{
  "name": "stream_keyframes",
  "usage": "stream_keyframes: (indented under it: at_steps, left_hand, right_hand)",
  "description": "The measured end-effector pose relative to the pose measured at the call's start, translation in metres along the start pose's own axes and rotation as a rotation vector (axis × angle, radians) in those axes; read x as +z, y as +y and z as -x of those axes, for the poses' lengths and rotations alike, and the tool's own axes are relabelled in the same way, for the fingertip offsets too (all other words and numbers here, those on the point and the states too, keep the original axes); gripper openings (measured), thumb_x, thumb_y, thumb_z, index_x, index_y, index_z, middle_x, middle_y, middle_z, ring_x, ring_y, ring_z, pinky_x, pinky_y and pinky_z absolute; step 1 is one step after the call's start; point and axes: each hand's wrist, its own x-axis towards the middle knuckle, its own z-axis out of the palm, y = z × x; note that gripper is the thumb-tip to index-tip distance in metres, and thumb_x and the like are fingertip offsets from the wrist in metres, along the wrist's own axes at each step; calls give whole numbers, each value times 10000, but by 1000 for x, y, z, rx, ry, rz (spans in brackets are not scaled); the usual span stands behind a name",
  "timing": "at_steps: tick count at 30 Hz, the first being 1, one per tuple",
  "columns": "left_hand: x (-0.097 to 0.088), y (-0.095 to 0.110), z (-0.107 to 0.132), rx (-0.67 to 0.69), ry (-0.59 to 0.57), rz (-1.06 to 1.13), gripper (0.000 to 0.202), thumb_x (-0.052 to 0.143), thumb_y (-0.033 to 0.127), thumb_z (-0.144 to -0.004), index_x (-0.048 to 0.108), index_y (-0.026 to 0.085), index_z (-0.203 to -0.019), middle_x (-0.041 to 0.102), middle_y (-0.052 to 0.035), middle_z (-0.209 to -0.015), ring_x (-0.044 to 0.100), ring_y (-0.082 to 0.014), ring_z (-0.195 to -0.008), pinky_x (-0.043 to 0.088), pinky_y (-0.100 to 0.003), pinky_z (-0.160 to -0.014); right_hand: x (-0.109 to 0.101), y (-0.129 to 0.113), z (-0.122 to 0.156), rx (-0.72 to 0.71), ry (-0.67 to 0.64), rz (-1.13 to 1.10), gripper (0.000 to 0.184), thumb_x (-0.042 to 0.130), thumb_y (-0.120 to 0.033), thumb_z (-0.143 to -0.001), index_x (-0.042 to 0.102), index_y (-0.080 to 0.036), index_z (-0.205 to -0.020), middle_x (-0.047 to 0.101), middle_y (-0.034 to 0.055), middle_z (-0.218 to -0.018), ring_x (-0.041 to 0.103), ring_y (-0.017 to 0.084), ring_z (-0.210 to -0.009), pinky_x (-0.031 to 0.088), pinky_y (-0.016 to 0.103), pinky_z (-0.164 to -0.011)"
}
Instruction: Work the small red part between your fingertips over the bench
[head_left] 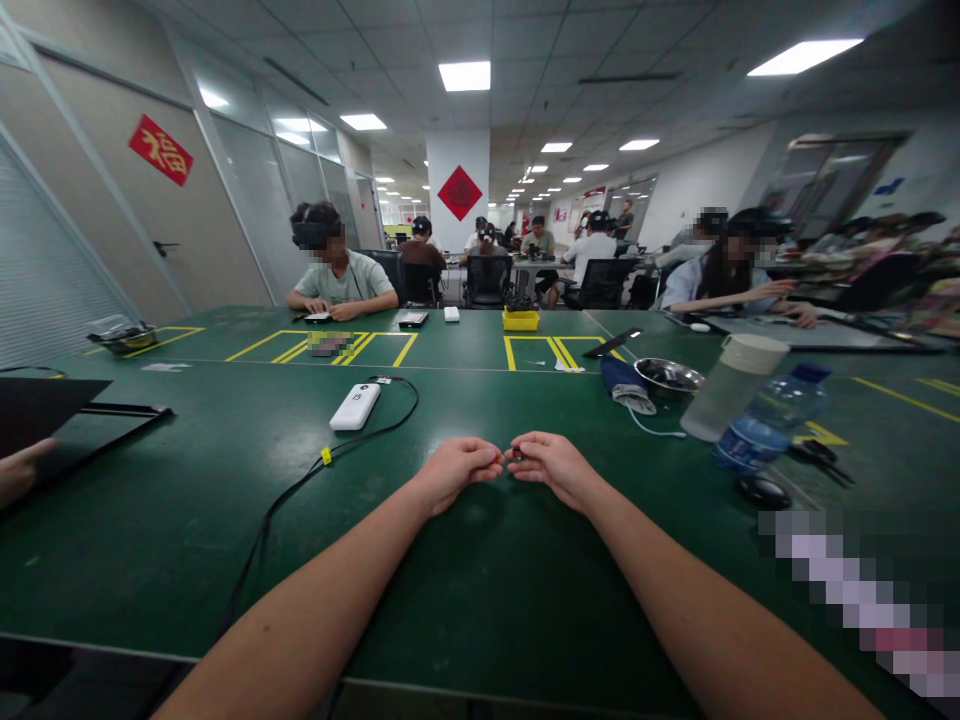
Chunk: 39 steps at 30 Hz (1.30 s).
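My left hand (459, 474) is held over the green table (480, 590), its thumb and fingers pinched together. Whatever lies between them, if anything, is too small to make out. Facing it, my right hand (553, 468) is closed on a small dark and red piece (516, 454) at its fingertips; the piece's kind cannot be told. The two sets of fingertips almost meet. To the left of my hands lies a white power bank (355, 407), with a black cable (279, 502) running from it toward the table's front edge.
On the right stand a frosted bottle (724, 390), a water bottle (772, 415), a metal bowl (669, 376) and a black mouse (763, 491). A blue pouch (624, 382) lies nearby. Farther back is a yellow box (520, 320). At left, another person's hand (26, 468) touches a black panel (49, 405).
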Motion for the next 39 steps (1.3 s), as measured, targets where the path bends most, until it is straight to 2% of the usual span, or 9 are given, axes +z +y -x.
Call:
stream_keyframes:
  at_steps: [3, 10, 14, 18, 23, 27, 32, 39]
  left_hand:
    - [-1, 0, 0, 17, 24, -9, 137, 674, 98, -717, 649, 95, -851, 684, -117, -890, 652, -117, -728, 525, -213, -720]
    - [-8, 11, 0, 16, 68, 25, 99, 587, 27, -718, 633, 89, -781, 680, -112, -855, 628, -86, -636, 514, -189, -645]
    - [-11, 18, 0, 16, 115, 8, 132, 545, -5, -696, 637, 81, -733, 659, -83, -730, 604, -76, -576, 497, -172, -594]
    - [-13, 17, -2, 9, 141, 24, 110, 552, 10, -699, 627, 84, -734, 629, -67, -662, 603, -88, -578, 487, -171, -575]
    - [-15, 12, -4, 45, 103, 12, 85, 644, 53, -679, 628, 91, -753, 633, -61, -719, 606, -87, -619, 492, -177, -613]
    - [-12, 10, -2, 70, 80, -9, 87, 658, 65, -685, 632, 94, -763, 656, -88, -814, 601, -75, -622, 493, -179, -619]
    - [-7, 6, -1, 18, 46, 12, 100, 653, 65, -706, 655, 86, -804, 665, -108, -822, 622, -100, -671, 515, -213, -688]
    - [-7, 2, -3, -28, 7, 19, 115, 617, 152, -782, 676, 61, -820, 673, -145, -862, 639, -128, -725, 524, -219, -736]
  right_hand:
    - [1, 0, 1, -24, 4, 19, 172, 622, -146, -754, 583, -132, -920, 692, 123, -895, 689, 177, -709, 567, 300, -658]
    - [8, -3, 8, -59, -95, 49, 254, 678, -172, -730, 594, -141, -967, 668, 96, -920, 683, 163, -715, 573, 286, -658]
    - [9, -2, 10, -40, -138, 81, 226, 689, -180, -725, 611, -134, -932, 649, 69, -880, 679, 153, -708, 570, 277, -672]
    - [8, -1, 8, -20, -123, 56, 204, 668, -228, -758, 609, -129, -927, 646, 78, -879, 677, 154, -703, 570, 290, -671]
    - [6, -3, 6, -10, -86, -24, 213, 550, -328, -850, 599, -131, -914, 659, 102, -884, 682, 169, -699, 568, 307, -654]
    - [3, -2, 3, -12, -53, -60, 279, 487, -385, -880, 585, -127, -918, 667, 121, -890, 683, 184, -694, 565, 329, -643]
    - [1, -1, 1, 24, -34, -69, 365, 431, -455, -894, 576, -121, -922, 675, 143, -900, 682, 187, -686, 560, 343, -649]
    - [0, 0, -1, 80, -20, -54, 414, 397, -486, -896, 571, -111, -933, 681, 161, -904, 688, 197, -706, 555, 343, -658]
